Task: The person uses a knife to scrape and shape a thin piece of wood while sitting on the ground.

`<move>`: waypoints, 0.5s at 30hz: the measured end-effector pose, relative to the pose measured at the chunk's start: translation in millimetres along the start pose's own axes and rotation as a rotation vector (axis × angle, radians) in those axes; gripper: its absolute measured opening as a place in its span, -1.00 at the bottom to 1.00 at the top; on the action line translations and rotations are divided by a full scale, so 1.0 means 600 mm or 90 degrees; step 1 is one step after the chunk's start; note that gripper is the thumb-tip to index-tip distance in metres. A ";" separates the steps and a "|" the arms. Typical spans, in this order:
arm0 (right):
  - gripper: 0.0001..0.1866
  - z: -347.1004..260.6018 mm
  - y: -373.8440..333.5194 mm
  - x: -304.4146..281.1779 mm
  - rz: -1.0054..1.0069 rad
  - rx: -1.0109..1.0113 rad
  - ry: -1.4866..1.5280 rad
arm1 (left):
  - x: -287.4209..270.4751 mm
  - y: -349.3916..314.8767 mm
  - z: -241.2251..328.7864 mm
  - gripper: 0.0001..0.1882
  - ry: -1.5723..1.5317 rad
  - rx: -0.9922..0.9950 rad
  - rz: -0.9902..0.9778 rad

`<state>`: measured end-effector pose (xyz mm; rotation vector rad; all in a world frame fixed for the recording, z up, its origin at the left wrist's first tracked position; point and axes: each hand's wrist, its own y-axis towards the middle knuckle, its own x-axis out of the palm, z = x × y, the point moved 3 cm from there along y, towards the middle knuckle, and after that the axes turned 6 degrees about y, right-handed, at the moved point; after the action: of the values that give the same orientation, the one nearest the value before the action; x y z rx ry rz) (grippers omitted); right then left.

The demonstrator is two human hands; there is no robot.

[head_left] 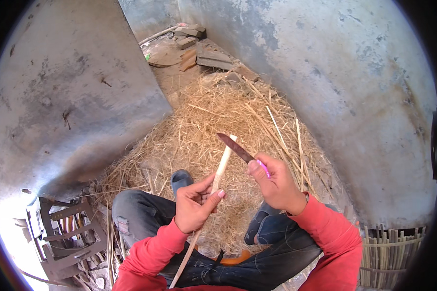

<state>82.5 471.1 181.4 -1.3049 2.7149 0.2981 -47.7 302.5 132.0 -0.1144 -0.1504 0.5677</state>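
Observation:
A long pale wooden stick [224, 161] slants up from my lap, its upper end bare and whitish. Around its middle my left hand [197, 200] is closed, with the thumb lying along the near side. My right hand [273, 183] grips a knife [237, 147] by its pink handle. The knife's dark, rusty-looking blade points up and left and crosses just in front of the stick's upper end. Whether the edge touches the wood, I cannot tell. The stick's lower part runs past my left wrist toward my body.
Straw-like shavings [213, 111] cover the floor before my legs, with thin strips [277, 127] at right. Bricks [213, 58] lie against the far wall. Grey walls [364, 97] stand on both sides. A dark slatted frame [73, 233] is at lower left, a woven basket [386, 257] at lower right.

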 end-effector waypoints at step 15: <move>-0.64 0.006 -0.019 0.027 -0.140 -0.037 -0.203 | 0.010 -0.017 -0.011 -0.58 -0.039 -0.073 -0.090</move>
<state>81.5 452.8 173.6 -1.4164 2.2947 0.5166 -36.1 297.0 127.5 -0.1956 -0.2490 0.4210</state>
